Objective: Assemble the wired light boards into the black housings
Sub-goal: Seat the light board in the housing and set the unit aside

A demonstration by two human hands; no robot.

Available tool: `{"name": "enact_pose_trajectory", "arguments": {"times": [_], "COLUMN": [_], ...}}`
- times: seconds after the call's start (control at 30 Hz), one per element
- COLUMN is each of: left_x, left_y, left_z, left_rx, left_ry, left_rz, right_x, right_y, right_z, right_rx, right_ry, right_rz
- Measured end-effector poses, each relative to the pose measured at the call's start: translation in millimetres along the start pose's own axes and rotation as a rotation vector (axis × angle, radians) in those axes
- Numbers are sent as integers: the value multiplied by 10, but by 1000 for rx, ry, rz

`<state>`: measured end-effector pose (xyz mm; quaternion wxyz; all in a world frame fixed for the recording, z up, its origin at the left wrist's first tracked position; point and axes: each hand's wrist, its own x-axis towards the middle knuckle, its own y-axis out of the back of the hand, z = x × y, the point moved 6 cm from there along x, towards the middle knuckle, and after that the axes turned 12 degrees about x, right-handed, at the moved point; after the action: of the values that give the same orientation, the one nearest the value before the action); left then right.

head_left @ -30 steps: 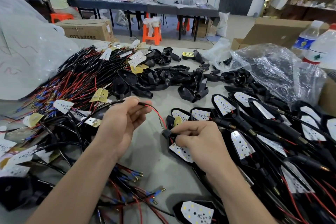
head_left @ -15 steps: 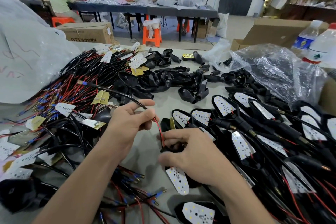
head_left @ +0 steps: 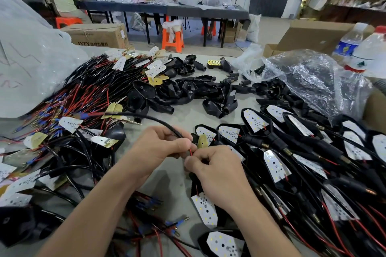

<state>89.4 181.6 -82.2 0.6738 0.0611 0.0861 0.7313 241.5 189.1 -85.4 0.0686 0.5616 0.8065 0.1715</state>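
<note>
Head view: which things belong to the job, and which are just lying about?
In the job: cable in left hand; housing in right hand; board hanging under it; empty housings; wired boards; finished units.
Lying about: bottles; plastic bag; box; stool.

Housings [head_left: 144, 89] are smooth, faintly glossy black plastic; light boards [head_left: 253, 120] matt white; bag [head_left: 309, 81] crinkled, shiny clear film; box [head_left: 98, 35] plain brown cardboard; table [head_left: 188, 117] dull grey
</note>
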Motion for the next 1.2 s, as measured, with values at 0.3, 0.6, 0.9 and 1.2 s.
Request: {"name": "enact_pose_trajectory", "arguments": {"times": [0.3, 0.6, 0.9, 1.2], "left_x": [84, 71, 53, 11], "left_y": [110, 181, 189, 88], "left_z": [-156, -105, -83, 44], "left_rx": [-329, -198, -169, -41], "left_ry": [109, 64, 14, -66], "left_rz": [232, 189, 233, 116], "right_x": [0, -25, -21, -24], "right_y": [39, 73, 56, 78], "right_z": [-34, -58, -50, -40], "right_rx": [-8, 65, 2, -24], "right_ry": [22, -26, -17, -37], "right_rz": [11, -1, -31, -30]}}
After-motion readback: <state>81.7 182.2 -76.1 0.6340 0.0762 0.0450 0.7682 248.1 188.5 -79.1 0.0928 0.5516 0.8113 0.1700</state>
